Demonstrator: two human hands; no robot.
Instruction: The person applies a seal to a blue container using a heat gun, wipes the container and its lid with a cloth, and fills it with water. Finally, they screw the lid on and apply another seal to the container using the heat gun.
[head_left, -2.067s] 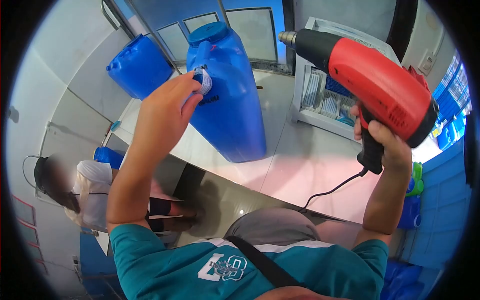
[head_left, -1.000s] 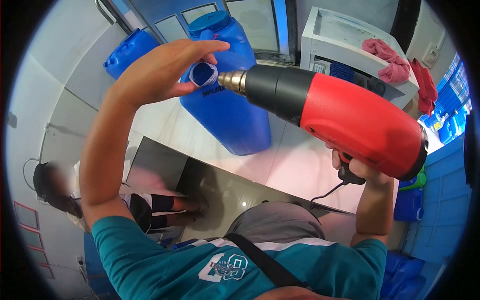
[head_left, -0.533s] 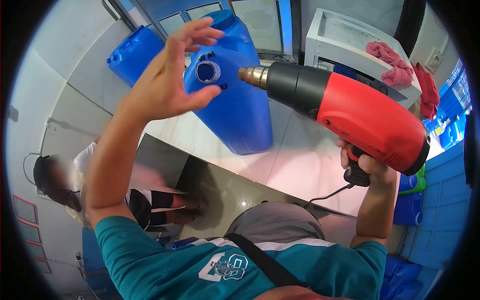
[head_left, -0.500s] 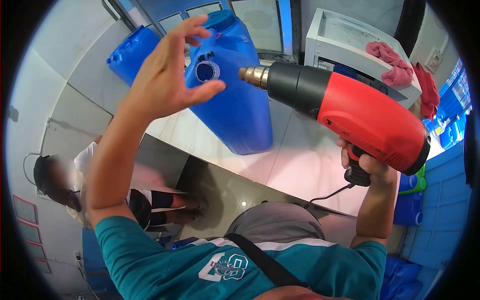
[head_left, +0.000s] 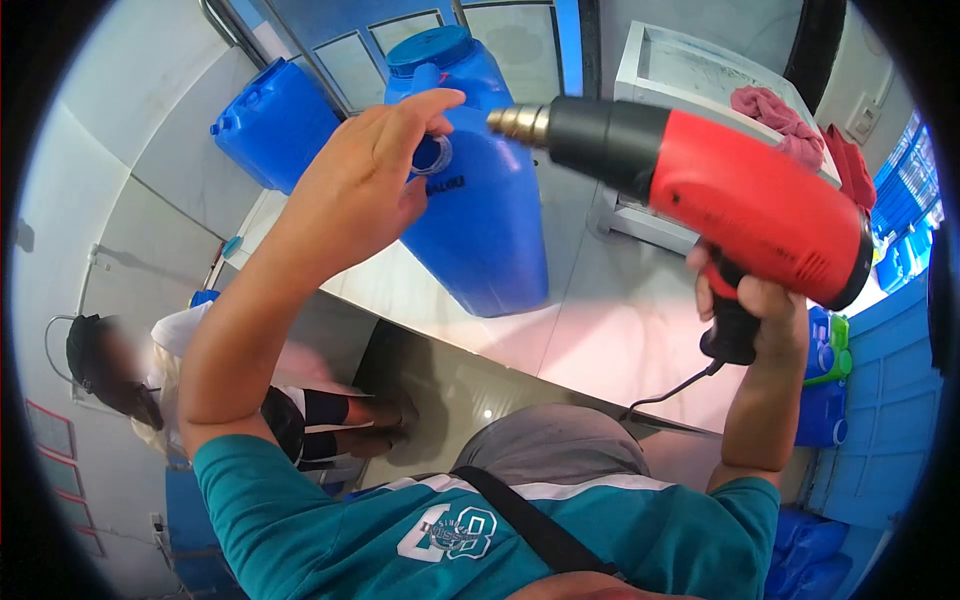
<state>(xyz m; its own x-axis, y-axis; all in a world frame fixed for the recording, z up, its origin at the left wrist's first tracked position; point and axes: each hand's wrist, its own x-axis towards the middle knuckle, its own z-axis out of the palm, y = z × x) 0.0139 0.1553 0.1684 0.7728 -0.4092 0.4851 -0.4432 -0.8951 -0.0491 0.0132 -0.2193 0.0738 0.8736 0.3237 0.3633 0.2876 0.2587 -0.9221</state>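
My right hand [head_left: 740, 295] is wrapped around the black handle of a red and black heat gun [head_left: 755, 205], its metal nozzle pointing left. In front of the nozzle, a tall blue plastic jug [head_left: 480, 225] stands upright on the white counter, with a blue screw cap on top. A clear plastic ring surrounds the small round spout [head_left: 433, 155] on the jug's shoulder, and dark handwriting shows just below it. Beside this spout is my left hand [head_left: 385, 170], thumb and fingers apart and curved, partly overlapping its left edge.
Another blue jug [head_left: 275, 125] stands back left. A white tray unit [head_left: 690, 75] with a pink cloth [head_left: 780, 118] is at back right. The heat gun's cord [head_left: 670, 390] runs down past the counter edge [head_left: 520, 372]. A person [head_left: 190, 365] is at the left.
My left hand has moved down and its fingers have curled in closer to the spout. The heat gun is slightly higher and further right. The view has shifted a little.
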